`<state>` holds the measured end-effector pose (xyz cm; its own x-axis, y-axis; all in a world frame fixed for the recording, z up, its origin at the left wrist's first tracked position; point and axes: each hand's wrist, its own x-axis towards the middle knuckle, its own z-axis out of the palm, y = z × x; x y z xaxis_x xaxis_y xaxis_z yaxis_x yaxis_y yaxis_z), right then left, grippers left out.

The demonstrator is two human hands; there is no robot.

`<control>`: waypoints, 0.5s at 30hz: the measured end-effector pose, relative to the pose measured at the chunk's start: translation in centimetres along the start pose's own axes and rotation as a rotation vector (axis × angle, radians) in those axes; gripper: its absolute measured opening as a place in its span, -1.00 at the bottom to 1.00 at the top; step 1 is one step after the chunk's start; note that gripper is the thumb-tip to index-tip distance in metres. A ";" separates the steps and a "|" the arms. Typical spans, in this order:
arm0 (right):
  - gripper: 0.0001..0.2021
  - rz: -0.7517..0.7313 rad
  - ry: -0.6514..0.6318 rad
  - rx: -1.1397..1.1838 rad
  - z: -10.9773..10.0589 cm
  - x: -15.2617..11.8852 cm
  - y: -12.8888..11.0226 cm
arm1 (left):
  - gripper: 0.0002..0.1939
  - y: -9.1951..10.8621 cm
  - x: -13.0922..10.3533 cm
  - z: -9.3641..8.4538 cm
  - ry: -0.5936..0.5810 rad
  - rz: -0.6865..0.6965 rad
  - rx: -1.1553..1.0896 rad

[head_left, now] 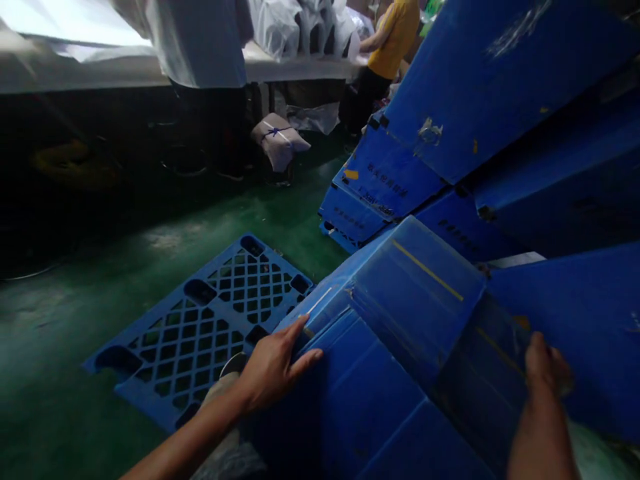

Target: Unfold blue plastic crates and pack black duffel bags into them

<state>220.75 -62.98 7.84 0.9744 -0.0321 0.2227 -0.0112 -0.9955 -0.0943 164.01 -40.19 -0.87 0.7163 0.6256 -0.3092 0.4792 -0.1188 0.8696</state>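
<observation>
A large blue corrugated plastic box (375, 393) stands tilted in front of me, its top covered by flaps, one of them with a yellow tape strip. My left hand (275, 363) rests on the box's left edge, with index finger and thumb stretched apart. At the far right side of the same box is my right hand (545, 363), its fingers curled at the edge and slightly blurred. Part of its grip is hidden. Beside the box, to the left, a blue plastic pallet (233, 310) lies on the floor.
More blue boxes (500, 100) are stacked at the right. Beyond the green floor (165, 233), a person in a light shirt (200, 43) and one in yellow (395, 40) stand at a long table (100, 73). A tied bundle (277, 137) lies below it.
</observation>
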 end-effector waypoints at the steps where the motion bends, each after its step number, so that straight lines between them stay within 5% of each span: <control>1: -0.19 0.018 -0.023 0.012 -0.3 -1.2 -3.6 | -0.22 -1.1 -1.6 0.0 0.045 -0.038 -0.030; 9: -0.43 -0.575 -0.101 0.166 0.1 -15.3 -31.4 | -0.36 -7.6 -12.2 1.5 0.486 -0.396 -0.237; 15: -0.30 -1.006 -0.256 0.258 3.1 -25.1 -46.5 | -0.39 -10.6 -15.9 1.8 0.641 -0.570 -0.388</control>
<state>197.50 -15.66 3.66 0.5282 0.8426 0.1047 0.8423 -0.5044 -0.1900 148.42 -50.30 -5.90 -0.0450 0.8289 -0.5575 0.3863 0.5291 0.7555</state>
